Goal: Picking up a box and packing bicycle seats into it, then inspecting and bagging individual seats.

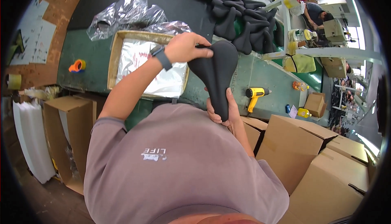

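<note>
On the green bench (94, 59), other saddles (253, 20) lie heaped beyond the shallow tray (115, 61), to its right. Just right of the tray is the black saddle (216, 69) I'm grasping — my left hand (184, 47) on its wide end, my right hand (234, 112) around its nose — with a yellow pistol-shaped tool (255, 94) farther right.

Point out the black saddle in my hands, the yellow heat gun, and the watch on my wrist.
Black saddle (220, 78), head view: middle of its smooth cover.
Yellow heat gun (256, 93), head view: the body above its handle.
Watch (164, 60), head view: the strap.
</note>
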Demonstrator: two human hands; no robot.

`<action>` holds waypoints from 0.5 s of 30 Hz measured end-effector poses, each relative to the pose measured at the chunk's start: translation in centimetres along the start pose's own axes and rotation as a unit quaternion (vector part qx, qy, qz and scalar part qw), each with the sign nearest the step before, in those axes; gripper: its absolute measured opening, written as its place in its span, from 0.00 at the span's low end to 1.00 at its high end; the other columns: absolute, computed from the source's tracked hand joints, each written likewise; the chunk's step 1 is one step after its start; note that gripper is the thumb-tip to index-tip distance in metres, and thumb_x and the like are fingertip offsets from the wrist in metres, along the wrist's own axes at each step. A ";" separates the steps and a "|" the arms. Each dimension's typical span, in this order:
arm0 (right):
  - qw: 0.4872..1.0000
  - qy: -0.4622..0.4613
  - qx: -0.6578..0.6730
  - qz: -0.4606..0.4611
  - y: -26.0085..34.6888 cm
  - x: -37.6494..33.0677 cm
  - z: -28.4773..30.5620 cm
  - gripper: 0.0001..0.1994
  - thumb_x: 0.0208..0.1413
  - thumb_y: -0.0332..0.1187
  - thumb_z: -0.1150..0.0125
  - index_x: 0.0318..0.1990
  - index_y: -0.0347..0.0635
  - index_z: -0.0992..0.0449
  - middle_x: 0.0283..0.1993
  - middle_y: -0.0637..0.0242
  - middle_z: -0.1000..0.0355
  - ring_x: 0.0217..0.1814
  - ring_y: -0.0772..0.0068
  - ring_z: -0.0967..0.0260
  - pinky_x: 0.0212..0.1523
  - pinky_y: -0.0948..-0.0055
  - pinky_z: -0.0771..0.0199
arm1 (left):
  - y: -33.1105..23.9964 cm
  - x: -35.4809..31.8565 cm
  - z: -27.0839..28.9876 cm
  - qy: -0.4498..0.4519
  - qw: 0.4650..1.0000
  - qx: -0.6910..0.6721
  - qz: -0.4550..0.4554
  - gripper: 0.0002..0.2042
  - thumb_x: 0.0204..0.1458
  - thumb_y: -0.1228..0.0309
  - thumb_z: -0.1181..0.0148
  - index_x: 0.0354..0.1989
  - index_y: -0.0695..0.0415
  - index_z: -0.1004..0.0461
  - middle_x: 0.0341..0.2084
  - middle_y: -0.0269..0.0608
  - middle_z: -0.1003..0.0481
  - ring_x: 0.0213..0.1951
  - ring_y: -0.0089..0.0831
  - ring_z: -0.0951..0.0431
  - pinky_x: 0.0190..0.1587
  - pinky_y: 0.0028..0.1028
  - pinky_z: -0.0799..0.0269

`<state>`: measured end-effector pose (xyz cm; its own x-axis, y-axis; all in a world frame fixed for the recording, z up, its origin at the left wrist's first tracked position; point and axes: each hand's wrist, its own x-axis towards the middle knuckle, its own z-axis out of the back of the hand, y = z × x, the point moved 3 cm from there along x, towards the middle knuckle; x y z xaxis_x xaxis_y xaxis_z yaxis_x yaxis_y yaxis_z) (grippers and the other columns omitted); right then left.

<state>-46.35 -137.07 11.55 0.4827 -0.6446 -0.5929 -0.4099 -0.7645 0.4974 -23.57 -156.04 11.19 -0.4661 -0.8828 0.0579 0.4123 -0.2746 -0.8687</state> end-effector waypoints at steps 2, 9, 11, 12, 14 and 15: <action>1.000 -0.002 -0.003 -0.004 -2.9 0.0 1.3 0.48 0.71 0.80 0.62 0.40 0.31 0.25 0.25 0.62 0.32 0.16 0.72 0.37 0.16 0.73 0.38 | 6.8 0.9 -1.9 -0.046 0.995 -0.074 0.040 0.20 0.65 0.52 0.32 0.40 0.59 0.11 0.36 0.50 0.12 0.40 0.53 0.12 0.47 0.46 0.18; 0.851 -0.268 -0.248 0.377 -4.1 -2.8 -1.9 0.24 0.65 0.40 0.22 0.59 0.35 0.26 0.47 0.57 0.21 0.38 0.70 0.22 0.39 0.70 0.20 | 27.2 -9.5 -16.4 -0.095 0.954 0.192 0.209 0.17 0.66 0.54 0.32 0.44 0.58 0.16 0.39 0.51 0.14 0.49 0.55 0.14 0.50 0.52 0.20; 0.732 -0.373 -0.321 0.471 -5.0 -3.6 -1.1 0.22 0.63 0.33 0.21 0.59 0.36 0.24 0.47 0.60 0.20 0.44 0.71 0.21 0.47 0.69 0.19 | 28.3 -12.6 -18.5 -0.074 0.963 0.192 0.174 0.14 0.63 0.58 0.29 0.39 0.57 0.15 0.42 0.52 0.16 0.51 0.55 0.17 0.51 0.51 0.21; 0.789 -0.367 -0.334 0.361 -5.2 -3.8 0.3 0.25 0.61 0.28 0.21 0.62 0.37 0.26 0.48 0.63 0.21 0.47 0.72 0.22 0.51 0.69 0.20 | 28.2 -12.8 -18.6 -0.040 0.970 0.182 0.155 0.12 0.61 0.60 0.27 0.37 0.57 0.14 0.42 0.52 0.17 0.51 0.56 0.18 0.52 0.51 0.21; 0.846 -0.298 -0.397 0.196 -6.5 -3.7 2.9 0.26 0.61 0.25 0.23 0.64 0.38 0.27 0.47 0.65 0.19 0.46 0.72 0.21 0.50 0.67 0.18 | 29.7 -13.6 -19.6 -0.091 0.964 0.202 0.146 0.13 0.59 0.60 0.26 0.34 0.60 0.14 0.39 0.51 0.19 0.46 0.52 0.18 0.51 0.49 0.21; 0.881 -0.296 -0.328 0.171 -7.9 -3.2 4.2 0.23 0.63 0.28 0.23 0.61 0.39 0.27 0.45 0.64 0.18 0.42 0.70 0.20 0.46 0.66 0.17 | 29.8 -13.6 -19.8 -0.107 0.965 0.193 0.141 0.14 0.60 0.60 0.27 0.34 0.59 0.14 0.38 0.51 0.19 0.47 0.52 0.18 0.51 0.49 0.21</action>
<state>-47.91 -128.95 6.81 -0.1506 -0.8715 -0.4667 0.1751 -0.4881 0.8550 -20.44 -144.72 -25.21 -0.1382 -0.9903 -0.0174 0.7794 -0.0979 -0.6188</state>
